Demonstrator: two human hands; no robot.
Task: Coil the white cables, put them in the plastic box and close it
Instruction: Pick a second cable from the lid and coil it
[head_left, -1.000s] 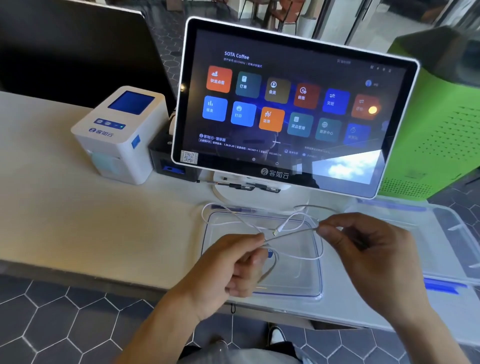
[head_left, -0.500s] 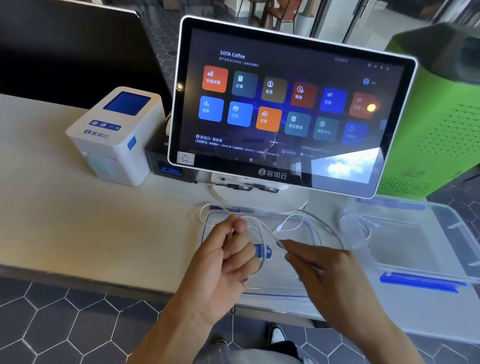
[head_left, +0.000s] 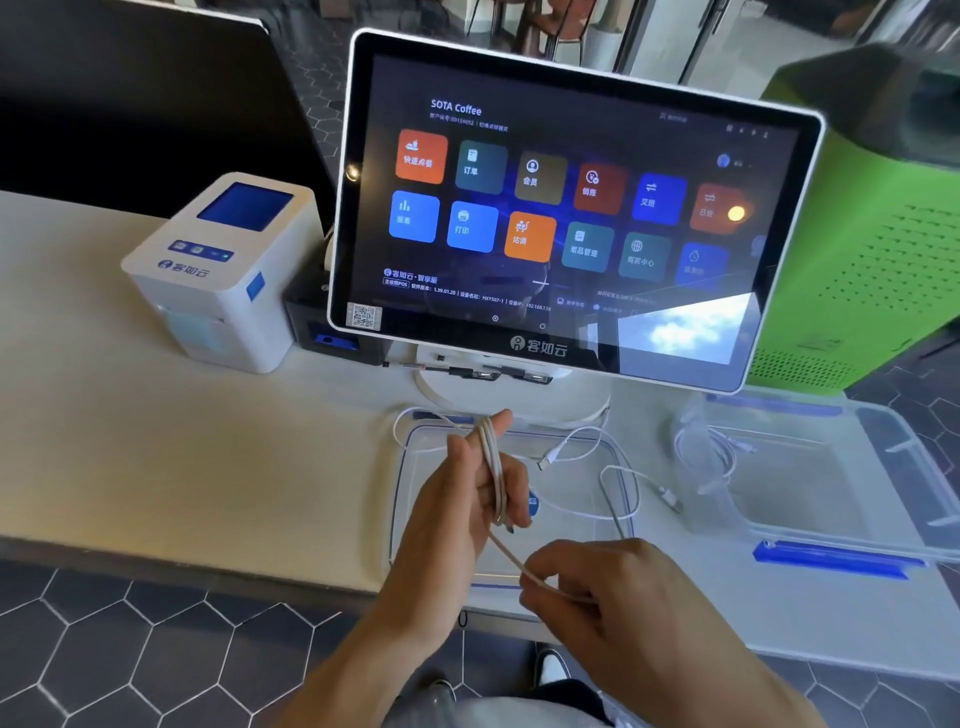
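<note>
My left hand (head_left: 462, 514) is raised over the clear lid (head_left: 582, 566), with a thin white cable (head_left: 493, 467) wound in loops around its fingers. My right hand (head_left: 608, 608) pinches the same cable lower down, pulling a strand taut toward me. The cable's loose end with its connector (head_left: 548, 460) trails over the lid. The clear plastic box (head_left: 831, 478) with blue latches stands open to the right. Inside it lies another coiled white cable (head_left: 706, 452).
A white touchscreen terminal (head_left: 561, 208) stands right behind the lid. To the left are a white receipt printer (head_left: 223, 270) and a black device (head_left: 322, 327). A green cabinet (head_left: 872, 234) stands behind the box. The counter's front edge runs just under my hands.
My left hand has turned upright with more cable loops around its fingers. My right hand has dropped toward me, drawing the strand down and tight.
</note>
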